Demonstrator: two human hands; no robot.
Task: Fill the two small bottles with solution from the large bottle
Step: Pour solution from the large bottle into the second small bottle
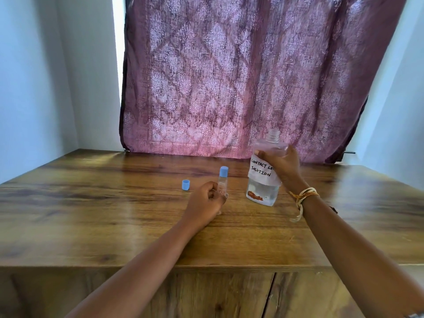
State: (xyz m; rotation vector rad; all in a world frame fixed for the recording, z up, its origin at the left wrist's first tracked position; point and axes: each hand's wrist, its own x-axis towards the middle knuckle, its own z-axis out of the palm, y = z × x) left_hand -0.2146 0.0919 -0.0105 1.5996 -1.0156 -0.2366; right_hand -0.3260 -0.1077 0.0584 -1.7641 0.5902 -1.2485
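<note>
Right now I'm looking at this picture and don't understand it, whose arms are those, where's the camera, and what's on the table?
There is no machine here. A person wears a wide-angle camera on the head, so you see their two bare arms reaching forward over a wooden table. The right hand grips the large bottle, open at the top and labelled as contact lens solution, upright on the table. The left hand holds a small clear bottle; whether that is the blue-capped bottle just behind the fingers or a second one is hard to tell. A loose blue cap lies further left. A purple curtain hangs behind.
</note>
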